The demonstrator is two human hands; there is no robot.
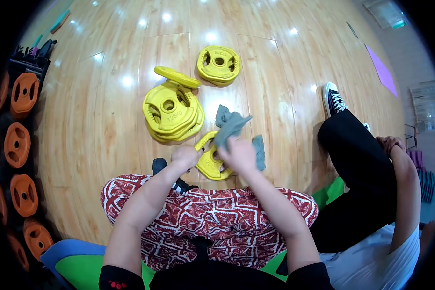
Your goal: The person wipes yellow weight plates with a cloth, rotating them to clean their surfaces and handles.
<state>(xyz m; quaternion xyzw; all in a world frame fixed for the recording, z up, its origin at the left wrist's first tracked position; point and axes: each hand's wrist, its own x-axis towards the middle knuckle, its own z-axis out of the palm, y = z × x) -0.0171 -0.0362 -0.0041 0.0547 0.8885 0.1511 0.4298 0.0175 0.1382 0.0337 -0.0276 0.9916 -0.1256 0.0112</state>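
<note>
The left hand point(186, 155) grips the rim of a small yellow weight plate point(209, 162), fingers curled round its edge. The right hand point(239, 153) is closed on a grey cloth point(231, 126), bunched against the plate's face; a second fold of cloth shows just right of the plate. The plate rests tilted on the wooden floor point(106, 121), directly in front of the person's patterned trousers point(212, 217).

Judgement: wiping goes best with the plate held firm at the rim, the cloth pressed flat and worked round the hub and grip slots.

The plate is bright yellow, round, with a centre hole and cut-out handles. Beyond it lies a stack of larger yellow plates point(171, 112); a single plate point(218, 64) lies farther off. A seated co-worker's leg point(357, 154) is right of the plate.
</note>
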